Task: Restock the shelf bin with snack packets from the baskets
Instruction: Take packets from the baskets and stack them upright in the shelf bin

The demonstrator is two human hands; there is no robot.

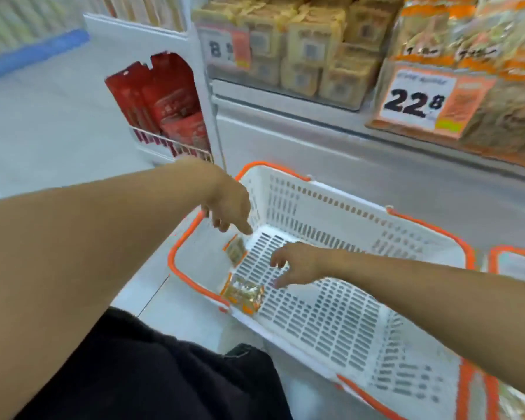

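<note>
A white slotted basket (340,213) with orange rim and handles sits on the floor below the shelf. Two small orange snack packets lie inside at its left end: one (235,249) leans on the left wall, the other (243,294) lies flat near the front corner. My left hand (229,207) reaches down over the left rim, a finger pointing just above the leaning packet, holding nothing. My right hand (296,263) hovers inside the basket with fingers spread, to the right of the flat packet, holding nothing.
Above the basket, shelf bins hold stacked beige snack packets (312,47) and a "22.8" price tag (419,101). Red packets (167,101) stand in a wire rack at the shelf end. A second orange-rimmed basket (515,262) shows at the right edge.
</note>
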